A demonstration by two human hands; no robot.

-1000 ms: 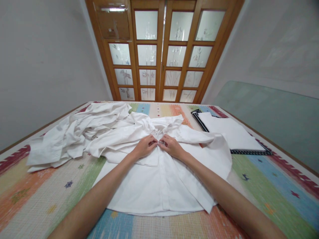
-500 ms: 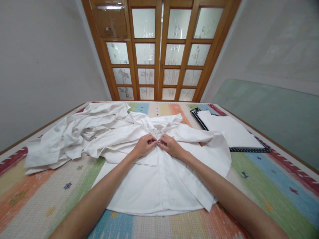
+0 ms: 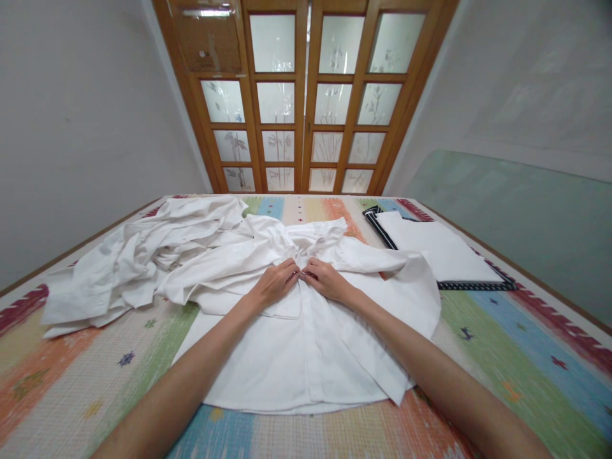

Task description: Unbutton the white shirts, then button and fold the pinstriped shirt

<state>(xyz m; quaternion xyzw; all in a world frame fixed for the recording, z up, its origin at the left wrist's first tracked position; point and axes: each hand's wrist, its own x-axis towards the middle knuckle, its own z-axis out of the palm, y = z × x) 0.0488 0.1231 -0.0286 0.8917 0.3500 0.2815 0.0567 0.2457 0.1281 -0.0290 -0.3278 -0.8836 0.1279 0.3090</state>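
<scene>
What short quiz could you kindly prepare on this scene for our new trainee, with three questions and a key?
1. Multiple choice: at which part of the spread white shirt do the fingers of the left hand and right hand come together?
a) the bottom hem
b) the upper front, along the middle
c) the end of a sleeve
2. True or false: the crumpled white clothing lies on the person's left of the shirt.
3. Open question: which two colours show in the patterned material along the edges of the flat white item?

Key
1. b
2. True
3. Black and white
</scene>
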